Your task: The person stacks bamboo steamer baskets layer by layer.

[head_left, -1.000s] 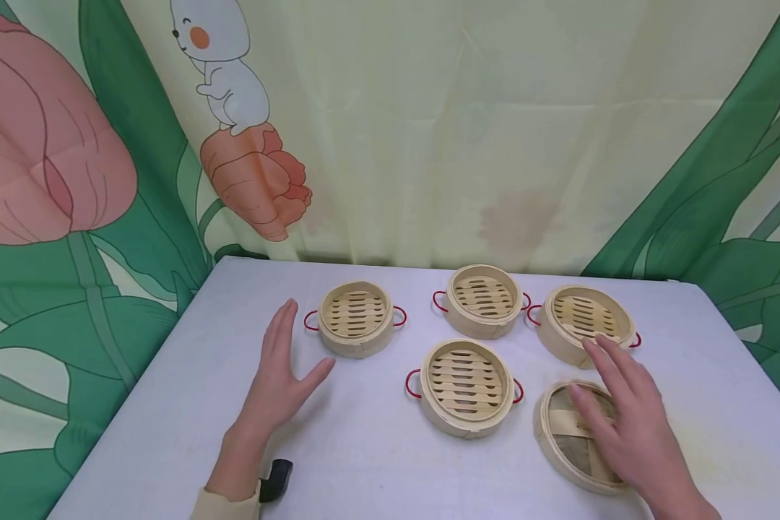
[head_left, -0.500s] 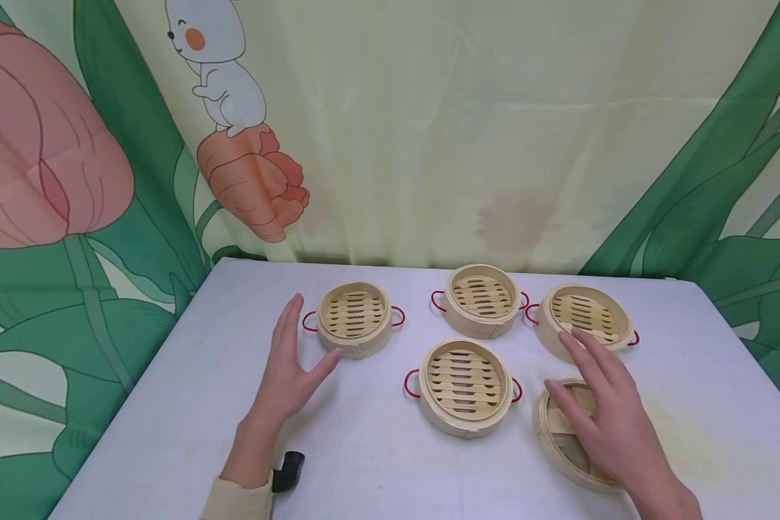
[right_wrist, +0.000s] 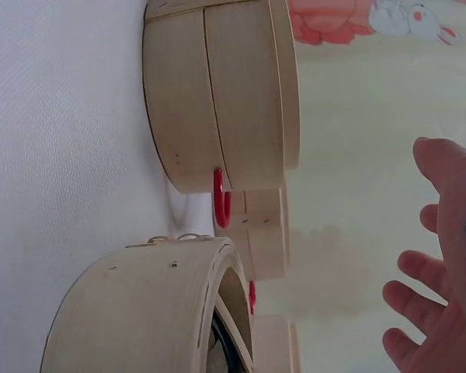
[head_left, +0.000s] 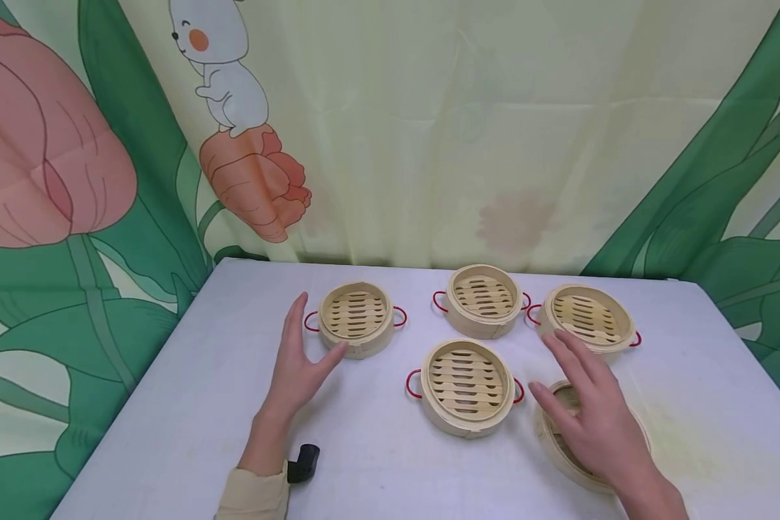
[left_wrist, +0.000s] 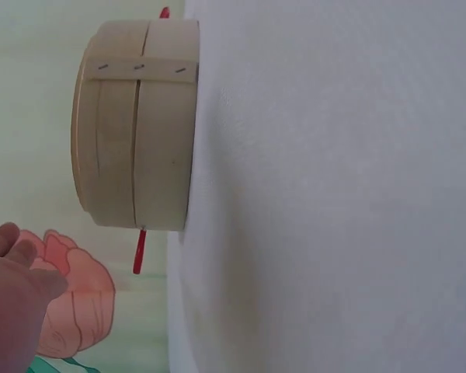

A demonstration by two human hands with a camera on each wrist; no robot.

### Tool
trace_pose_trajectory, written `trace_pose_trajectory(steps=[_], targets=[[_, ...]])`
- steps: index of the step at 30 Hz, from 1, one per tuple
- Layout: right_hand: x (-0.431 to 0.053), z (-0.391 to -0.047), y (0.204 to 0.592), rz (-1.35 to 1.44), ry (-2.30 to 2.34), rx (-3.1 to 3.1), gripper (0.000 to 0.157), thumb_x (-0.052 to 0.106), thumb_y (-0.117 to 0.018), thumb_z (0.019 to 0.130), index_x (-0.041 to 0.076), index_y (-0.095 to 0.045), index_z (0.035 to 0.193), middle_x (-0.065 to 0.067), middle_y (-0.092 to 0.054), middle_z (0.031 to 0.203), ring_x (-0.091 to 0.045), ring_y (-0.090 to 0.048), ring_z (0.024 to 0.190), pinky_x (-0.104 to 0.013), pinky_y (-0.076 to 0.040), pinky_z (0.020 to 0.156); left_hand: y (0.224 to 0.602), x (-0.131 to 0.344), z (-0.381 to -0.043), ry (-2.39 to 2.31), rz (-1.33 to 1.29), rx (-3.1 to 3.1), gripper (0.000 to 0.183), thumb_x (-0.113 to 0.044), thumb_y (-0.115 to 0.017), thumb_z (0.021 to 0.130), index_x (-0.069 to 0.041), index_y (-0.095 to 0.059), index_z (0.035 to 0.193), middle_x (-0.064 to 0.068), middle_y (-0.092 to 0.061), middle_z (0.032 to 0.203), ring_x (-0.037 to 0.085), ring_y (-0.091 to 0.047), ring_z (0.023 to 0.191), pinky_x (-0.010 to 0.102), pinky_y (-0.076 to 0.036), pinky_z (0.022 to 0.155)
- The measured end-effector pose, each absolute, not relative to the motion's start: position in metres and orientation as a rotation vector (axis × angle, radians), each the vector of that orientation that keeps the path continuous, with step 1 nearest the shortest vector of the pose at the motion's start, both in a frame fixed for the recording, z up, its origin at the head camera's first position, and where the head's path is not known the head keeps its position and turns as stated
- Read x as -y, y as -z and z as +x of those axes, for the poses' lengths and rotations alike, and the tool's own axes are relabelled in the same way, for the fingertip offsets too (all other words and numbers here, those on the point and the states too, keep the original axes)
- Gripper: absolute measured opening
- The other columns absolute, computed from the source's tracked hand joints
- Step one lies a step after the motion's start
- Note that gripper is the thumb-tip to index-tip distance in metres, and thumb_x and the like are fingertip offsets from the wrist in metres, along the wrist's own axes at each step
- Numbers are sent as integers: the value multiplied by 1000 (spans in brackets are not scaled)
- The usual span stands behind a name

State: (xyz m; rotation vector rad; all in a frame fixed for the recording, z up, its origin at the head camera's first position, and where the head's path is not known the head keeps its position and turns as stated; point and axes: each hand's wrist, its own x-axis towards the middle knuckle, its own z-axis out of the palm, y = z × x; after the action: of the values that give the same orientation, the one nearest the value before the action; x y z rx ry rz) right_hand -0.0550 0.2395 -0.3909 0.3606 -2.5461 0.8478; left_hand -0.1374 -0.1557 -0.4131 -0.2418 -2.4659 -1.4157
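Observation:
My left hand is raised beside the left bamboo steamer basket, fingers extended and thumb spread, holding nothing. That basket stands upright in the left wrist view, apart from the hand. My right hand hovers over a round bamboo lid with a woven panel, partly hiding it. In the right wrist view its fingers are spread and apart from the lid. Nearest to its left is the front steamer basket, slatted and red-handled.
Two more red-handled steamer baskets stand behind, one at the back middle and one at the back right. All rest on a white-covered table. A printed curtain hangs behind it. A black device sits at my left wrist.
Both hands have moved: the left a little right and forward, the right to the left over the lid. The baskets and lid have stayed put.

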Motion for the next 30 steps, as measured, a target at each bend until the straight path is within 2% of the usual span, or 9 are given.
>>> trace_pose_trajectory(steps=[2,8,10,22,26,30], targets=[[-239,-55,391,361,-845,2548,74,17,-79,88,24,-45,154,-14,-38,156,-43,-35,138,-48,-24,117,414,155,-139,1442,-224,2466,98,-27,-80,86,-11,-19,161,8,-19,165,26,-17,151,56,-18,118],[-236,-57,394,430,-844,2497,75,15,-81,85,19,-48,152,-12,-41,154,-40,-40,136,-22,-20,114,417,156,-146,1535,-179,2447,94,-25,-78,88,-11,-20,161,8,-22,165,25,-17,151,55,-16,118],[-236,-58,395,453,-840,2476,75,14,-82,83,17,-50,151,-12,-42,153,-39,-40,135,-18,-18,113,418,157,-148,1566,-172,2432,93,-24,-78,89,-11,-21,161,7,-22,164,24,-17,151,54,-15,119],[-232,-59,395,468,-829,2476,72,16,-82,84,16,-51,150,-9,-42,154,-36,-40,136,-17,-17,113,422,159,-155,1786,-165,2289,88,-10,-75,91,-5,-22,160,6,-25,163,17,-17,151,32,-13,120],[-230,-59,395,469,-839,2481,71,16,-82,85,16,-51,149,-9,-42,154,-34,-39,137,-18,-17,113,424,158,-157,1876,-174,2228,87,-7,-74,91,-2,-20,159,10,-24,164,20,-16,151,29,-12,120],[-230,-59,395,464,-845,2495,71,16,-81,85,16,-50,150,-9,-42,154,-34,-39,137,-17,-17,112,428,159,-159,1897,-163,2221,87,-8,-73,92,-3,-20,160,12,-23,164,21,-13,152,32,-11,120]])
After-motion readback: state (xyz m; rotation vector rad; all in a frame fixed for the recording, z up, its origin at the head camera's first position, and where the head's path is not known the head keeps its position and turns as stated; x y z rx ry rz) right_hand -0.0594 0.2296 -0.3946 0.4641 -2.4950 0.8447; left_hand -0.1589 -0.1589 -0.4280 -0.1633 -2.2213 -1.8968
